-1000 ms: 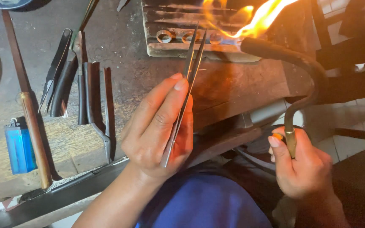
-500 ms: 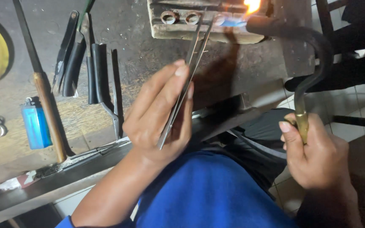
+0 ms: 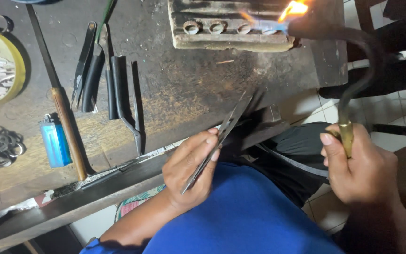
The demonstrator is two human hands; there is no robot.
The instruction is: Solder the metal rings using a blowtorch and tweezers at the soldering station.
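Scarred workbench [image 3: 184,94] with pliers [image 3: 113,84], lighter [image 3: 55,141]

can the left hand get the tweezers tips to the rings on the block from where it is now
Probably yes: the left hand holds the tweezers pointed toward the rings, with bare bench between. The torch flame plays on the right-hand rings.

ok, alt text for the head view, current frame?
The person's right hand holds a brass-handled torch whose flame plays on metal rings on a charred block. The left hand holds long steel tweezers over the worn wooden bench.
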